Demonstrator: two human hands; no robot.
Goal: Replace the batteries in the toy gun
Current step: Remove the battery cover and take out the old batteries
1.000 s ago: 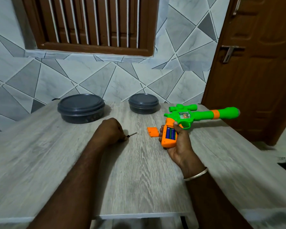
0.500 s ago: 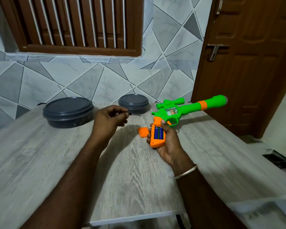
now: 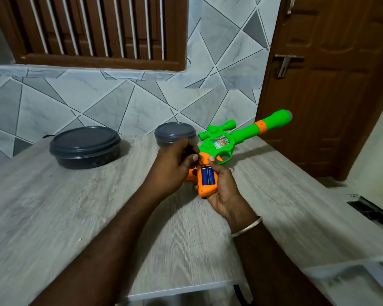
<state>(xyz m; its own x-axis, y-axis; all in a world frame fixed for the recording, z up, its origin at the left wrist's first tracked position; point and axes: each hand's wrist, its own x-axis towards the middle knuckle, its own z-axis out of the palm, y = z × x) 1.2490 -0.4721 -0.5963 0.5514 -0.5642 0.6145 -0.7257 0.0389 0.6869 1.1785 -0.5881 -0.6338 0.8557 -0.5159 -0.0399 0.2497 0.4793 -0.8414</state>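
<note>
We are at the removal step. The compartment in the grip stands open, and the two blue batteries (image 3: 208, 176) sit side by side in it, not yet lifted out. Our right hand (image 3: 224, 191) curls its fingers round the orange grip of the toy gun (image 3: 221, 144), held just above the table (image 3: 97, 206) toward its far right corner. Our left hand (image 3: 173, 166) pinches a small dark tool (image 3: 195, 153) between thumb and fingertips, with its tip at the top end of the batteries. The orange cover (image 3: 190, 176) shows just beside the grip, half hidden behind that hand. Next, we judge, the tip must get under one battery's end and lever it up gently while the right hand holds the grip steady. A slip could mar the contacts.
</note>
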